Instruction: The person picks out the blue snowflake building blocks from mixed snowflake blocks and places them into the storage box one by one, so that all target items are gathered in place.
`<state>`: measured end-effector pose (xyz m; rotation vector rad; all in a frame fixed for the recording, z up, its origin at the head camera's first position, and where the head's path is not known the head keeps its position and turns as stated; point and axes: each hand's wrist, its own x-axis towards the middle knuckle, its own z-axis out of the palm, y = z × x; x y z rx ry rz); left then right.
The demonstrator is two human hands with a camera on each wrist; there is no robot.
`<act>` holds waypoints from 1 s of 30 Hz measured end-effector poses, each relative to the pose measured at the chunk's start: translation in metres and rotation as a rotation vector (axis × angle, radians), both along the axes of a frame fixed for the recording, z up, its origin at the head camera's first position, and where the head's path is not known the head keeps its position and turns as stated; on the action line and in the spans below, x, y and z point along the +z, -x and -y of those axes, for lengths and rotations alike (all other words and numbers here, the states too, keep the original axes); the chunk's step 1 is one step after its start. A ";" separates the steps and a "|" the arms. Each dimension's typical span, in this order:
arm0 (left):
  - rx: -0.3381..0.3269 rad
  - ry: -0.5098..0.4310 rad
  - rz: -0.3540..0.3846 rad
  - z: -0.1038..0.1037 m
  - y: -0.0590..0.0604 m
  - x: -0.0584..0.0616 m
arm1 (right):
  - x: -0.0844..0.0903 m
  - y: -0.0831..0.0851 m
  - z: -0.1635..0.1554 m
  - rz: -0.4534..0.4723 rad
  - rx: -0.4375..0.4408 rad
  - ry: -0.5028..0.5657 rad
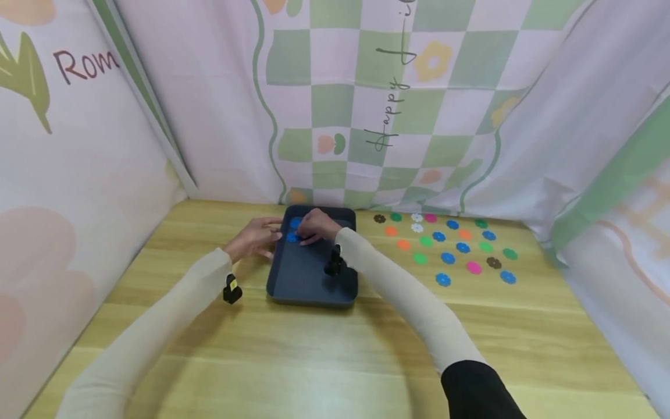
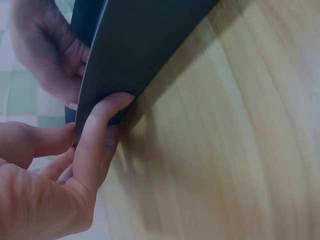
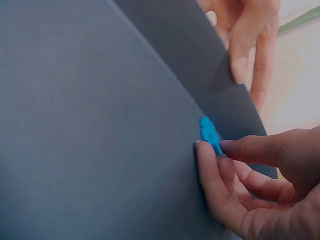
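A: On the wooden table, what is the biggest thing?

B: It is the dark tray, lying flat near the back cloth wall. Both arms in pale sleeves reach to its far end.

A: What does the left hand do?

B: It holds the left rim of the tray. In the left wrist view the thumb lies on the outer wall and the other fingers curl at the edge, so the hand grips the tray.

A: And the right hand?

B: It is over the far part of the tray, and its fingertips pinch a blue flower piece that touches the tray floor. Another blue piece lies just beside it.

A: What lies to the right?

B: Many small coloured flower pieces are spread on the table, apart from the tray.
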<state>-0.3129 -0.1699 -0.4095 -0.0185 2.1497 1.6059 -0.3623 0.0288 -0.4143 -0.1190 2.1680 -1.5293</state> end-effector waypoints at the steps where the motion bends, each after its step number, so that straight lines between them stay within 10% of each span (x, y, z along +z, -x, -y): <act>1: 0.006 0.007 -0.004 -0.001 0.001 0.000 | 0.001 0.001 -0.001 0.011 0.003 0.012; 13: 0.003 0.037 -0.033 -0.010 -0.002 0.007 | 0.034 -0.013 -0.013 -0.089 0.148 -0.206; 30: -0.138 -0.004 0.070 0.003 -0.004 0.007 | 0.054 -0.017 -0.102 -0.257 0.179 -0.124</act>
